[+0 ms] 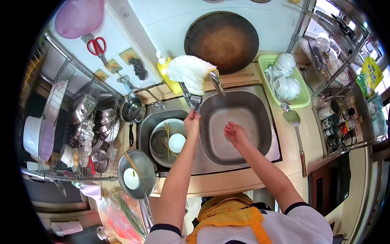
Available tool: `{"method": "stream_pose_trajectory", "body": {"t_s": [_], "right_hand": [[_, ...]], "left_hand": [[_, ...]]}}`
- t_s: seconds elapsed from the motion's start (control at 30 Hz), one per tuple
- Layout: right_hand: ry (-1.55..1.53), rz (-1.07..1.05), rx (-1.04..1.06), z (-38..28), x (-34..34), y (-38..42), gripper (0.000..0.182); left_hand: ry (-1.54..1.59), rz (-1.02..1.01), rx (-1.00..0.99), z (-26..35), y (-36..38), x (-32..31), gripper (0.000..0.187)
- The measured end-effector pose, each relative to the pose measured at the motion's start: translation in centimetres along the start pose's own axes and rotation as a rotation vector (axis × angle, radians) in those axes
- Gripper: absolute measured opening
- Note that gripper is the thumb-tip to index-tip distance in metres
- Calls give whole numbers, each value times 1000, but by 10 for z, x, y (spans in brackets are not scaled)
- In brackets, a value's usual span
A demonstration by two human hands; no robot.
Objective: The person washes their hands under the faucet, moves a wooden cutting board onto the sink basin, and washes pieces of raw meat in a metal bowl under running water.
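My left hand (191,122) has its fingers closed on the lever of the faucet (194,99), between the two basins. Over the right basin (260,140), my right hand (235,133) is held with its palm turned up and its fingers spread, holding nothing. The spout (216,83) points down at the back of that basin. A white cloth (189,71) is draped over the faucet. In the left basin a large bowl (180,123) holds a pan, a small white bowl (177,143) and chopsticks.
A green basket (304,99) of white bowls stands behind right, near a spatula (291,118). A wok (150,162) with a bowl sits front left. Dish racks flank both sides; a yellow bottle (172,86) and a round dark lid (221,42) are at the back.
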State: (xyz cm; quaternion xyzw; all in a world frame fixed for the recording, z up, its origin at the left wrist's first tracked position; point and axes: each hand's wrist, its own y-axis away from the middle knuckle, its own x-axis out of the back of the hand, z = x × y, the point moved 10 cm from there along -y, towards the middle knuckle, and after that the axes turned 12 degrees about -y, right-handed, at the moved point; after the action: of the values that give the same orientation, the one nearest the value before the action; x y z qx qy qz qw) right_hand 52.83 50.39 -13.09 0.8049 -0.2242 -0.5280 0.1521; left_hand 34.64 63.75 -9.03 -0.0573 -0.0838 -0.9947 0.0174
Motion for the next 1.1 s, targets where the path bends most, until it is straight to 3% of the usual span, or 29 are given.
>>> {"method": "stream_pose_trajectory", "body": {"t_s": [0.1,0.4,0.5,0.53,0.63,0.73,0.83,0.93,1.03,1.1], "right_hand": [[-22,-13,6,-3,-1,-24,38],[-53,18,22,-7,-11,-67,31],[-53,23,7,-4,-10,-74,30],[-61,28,-3,-2,-8,-76,30],[-172,-30,-2,1,-8,-84,24],[-377,72,-69,2,-12,-67,20],[-637,-479,-380,9,-49,-56,23],[-399,-195,-327,22,-32,-71,28],[-386,-472,-169,10,-55,-77,37],[-339,-324,-94,-7,-64,-61,39]], "left_hand": [[-125,-62,-18,2,6,-12,52],[101,-152,-3,13,21,-32,55],[431,21,7,-1,36,-37,49],[483,14,136,-15,45,-51,36],[613,-225,225,-1,64,-105,26],[639,-344,319,11,64,-132,14],[410,-410,270,12,56,-140,13],[45,-378,144,16,55,-132,16],[-520,-417,-445,61,73,-138,28],[-515,-381,-595,83,94,-136,31]]}}
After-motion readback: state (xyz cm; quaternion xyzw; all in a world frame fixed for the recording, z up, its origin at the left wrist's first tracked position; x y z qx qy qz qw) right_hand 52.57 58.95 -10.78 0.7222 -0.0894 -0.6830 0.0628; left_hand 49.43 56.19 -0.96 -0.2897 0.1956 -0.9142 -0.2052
